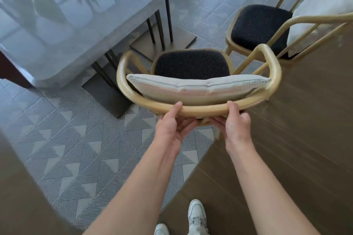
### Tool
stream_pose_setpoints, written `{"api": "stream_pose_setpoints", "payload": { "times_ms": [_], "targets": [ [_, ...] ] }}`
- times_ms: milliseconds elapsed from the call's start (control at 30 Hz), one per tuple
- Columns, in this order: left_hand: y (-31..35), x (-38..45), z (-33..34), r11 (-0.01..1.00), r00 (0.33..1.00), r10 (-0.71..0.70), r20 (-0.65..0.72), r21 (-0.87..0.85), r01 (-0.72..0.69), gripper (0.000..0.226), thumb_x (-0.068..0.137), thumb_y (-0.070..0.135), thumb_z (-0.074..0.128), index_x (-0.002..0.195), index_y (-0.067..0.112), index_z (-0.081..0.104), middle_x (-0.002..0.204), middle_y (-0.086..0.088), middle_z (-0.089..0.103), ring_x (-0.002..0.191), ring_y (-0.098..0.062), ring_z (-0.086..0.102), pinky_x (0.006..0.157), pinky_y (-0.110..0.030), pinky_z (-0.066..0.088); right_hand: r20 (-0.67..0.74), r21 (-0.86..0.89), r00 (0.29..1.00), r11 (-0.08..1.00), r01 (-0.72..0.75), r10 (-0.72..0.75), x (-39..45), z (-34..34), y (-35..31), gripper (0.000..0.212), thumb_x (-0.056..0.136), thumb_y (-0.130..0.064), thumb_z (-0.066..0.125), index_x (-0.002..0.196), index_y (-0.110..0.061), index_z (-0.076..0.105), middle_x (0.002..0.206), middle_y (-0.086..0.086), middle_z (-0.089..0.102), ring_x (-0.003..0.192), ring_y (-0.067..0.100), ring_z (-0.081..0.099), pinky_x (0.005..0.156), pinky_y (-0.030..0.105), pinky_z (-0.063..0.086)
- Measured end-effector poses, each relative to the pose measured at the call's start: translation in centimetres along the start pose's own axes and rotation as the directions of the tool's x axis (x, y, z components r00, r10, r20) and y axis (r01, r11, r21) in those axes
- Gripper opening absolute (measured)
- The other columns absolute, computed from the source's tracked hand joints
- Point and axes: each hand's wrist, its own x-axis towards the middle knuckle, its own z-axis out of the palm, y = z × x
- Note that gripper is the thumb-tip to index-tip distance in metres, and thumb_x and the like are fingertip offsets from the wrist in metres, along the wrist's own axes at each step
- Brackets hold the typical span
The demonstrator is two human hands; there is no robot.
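The chair (191,66) is held by its back rail, with fingers (188,123) of the left hand (172,127) and right hand (237,124) curled round it. It is set between the bench (76,47) edge, far left, and a second chair (257,26), far right.

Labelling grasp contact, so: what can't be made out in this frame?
Head view:
chair legs: mostly hidden under its seat and back rail.
left hand and right hand: finger contact under the rail, hidden by the rail.
second chair: cut off by the right edge.
shoes: cut off by the bottom edge.
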Motion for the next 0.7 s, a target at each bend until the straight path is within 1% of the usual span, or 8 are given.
{"api": "stream_pose_setpoints", "payload": {
  "times_ms": [133, 300, 400, 433, 500, 533, 633, 700],
  "targets": [
    [-3.1, -1.7, 0.1, 0.999, 1.000, -0.027, 0.004, -0.041, 0.027, 0.046, 0.093, 0.022, 0.071, 0.134, 0.006, 0.057, 0.113, -0.024, 0.073, 0.084, -0.029, 0.077, 0.061, -0.033, 0.061, -0.070, -0.014, 0.997, 1.000, 0.020, -0.021, -0.4, -2.4, 0.3, 0.040, 0.102, -0.028, 0.052, 0.129, 0.001, 0.044, 0.112, 0.015, 0.065, 0.075, 0.015, 0.075, 0.068, 0.033, 0.063],
    [-3.7, -2.6, 0.6, 0.997, 0.998, -0.057, -0.019, 0.055, 0.058, 0.041, 0.095, 0.028, 0.069, 0.129, 0.008, 0.059, 0.113, -0.017, 0.074, 0.088, -0.028, 0.077, 0.063, -0.037, 0.063, -0.100, 0.011, 0.992, 0.996, 0.084, -0.082, -0.9, -3.6, 0.7, 0.043, 0.100, -0.030, 0.058, 0.136, -0.008, 0.047, 0.123, 0.011, 0.066, 0.104, 0.024, 0.072, 0.078, 0.034, 0.062],
    [-2.9, -2.6, -0.4, 0.971, 0.996, 0.028, -0.079, 0.239, -0.008, 0.049, 0.090, 0.040, 0.073, 0.123, 0.007, 0.059, 0.109, -0.014, 0.071, 0.090, -0.026, 0.074, 0.070, -0.043, 0.064, -0.072, -0.047, 0.993, 0.995, 0.091, -0.094, -1.6, -2.9, 1.3, 0.067, 0.090, -0.025, 0.074, 0.145, -0.012, 0.038, 0.131, 0.001, 0.062, 0.116, 0.015, 0.065, 0.096, 0.038, 0.057],
    [-2.4, -2.5, -1.0, 0.964, 0.992, 0.065, -0.107, 0.264, -0.035, 0.052, 0.089, 0.044, 0.073, 0.124, 0.007, 0.059, 0.109, -0.013, 0.069, 0.091, -0.026, 0.073, 0.072, -0.045, 0.064, -0.061, -0.070, 0.994, 0.994, 0.089, -0.093, -2.0, -2.4, 1.5, 0.077, 0.086, -0.023, 0.078, 0.148, -0.013, 0.033, 0.136, -0.002, 0.058, 0.117, 0.010, 0.063, 0.098, 0.033, 0.055],
    [-1.0, -2.1, -2.2, 0.967, 0.976, 0.126, -0.179, 0.243, -0.080, 0.056, 0.089, 0.049, 0.071, 0.125, 0.008, 0.058, 0.112, -0.013, 0.068, 0.095, -0.025, 0.072, 0.072, -0.044, 0.064, -0.066, -0.100, 0.992, 0.990, 0.100, -0.107, -2.8, -1.3, 2.4, 0.086, 0.085, -0.018, 0.079, 0.152, -0.016, 0.026, 0.141, -0.006, 0.050, 0.115, 0.000, 0.058, 0.091, 0.012, 0.051],
    [-0.3, -1.8, -2.6, 0.969, 0.966, 0.146, -0.213, 0.228, -0.096, 0.056, 0.090, 0.048, 0.070, 0.126, 0.008, 0.056, 0.114, -0.013, 0.068, 0.097, -0.025, 0.071, 0.071, -0.043, 0.064, -0.094, -0.089, 0.989, 0.991, 0.102, -0.111, -3.0, -0.9, 2.9, 0.089, 0.084, -0.016, 0.079, 0.154, -0.017, 0.024, 0.141, -0.007, 0.048, 0.115, -0.001, 0.057, 0.091, 0.009, 0.050],
    [2.1, -0.5, -4.3, 0.944, 0.932, 0.249, -0.265, 0.280, -0.173, 0.048, 0.093, 0.044, 0.067, 0.123, 0.012, 0.049, 0.116, -0.009, 0.064, 0.101, -0.022, 0.069, 0.077, -0.043, 0.063, -0.179, 0.052, 0.983, 0.997, 0.060, -0.050, -3.5, 0.4, 4.1, 0.086, 0.083, -0.018, 0.080, 0.153, -0.021, 0.029, 0.135, -0.006, 0.055, 0.111, 0.003, 0.062, 0.092, 0.022, 0.056],
    [3.3, 0.5, -5.1, 0.920, 0.921, 0.295, -0.255, 0.336, -0.202, 0.043, 0.094, 0.043, 0.067, 0.122, 0.014, 0.049, 0.118, -0.007, 0.063, 0.106, -0.022, 0.066, 0.083, -0.043, 0.062, -0.182, 0.084, 0.983, 0.996, 0.037, -0.021, -3.6, 1.0, 4.8, 0.083, 0.084, -0.026, 0.079, 0.152, -0.029, 0.031, 0.132, -0.008, 0.057, 0.114, 0.010, 0.064, 0.098, 0.039, 0.056]
  ]
}}
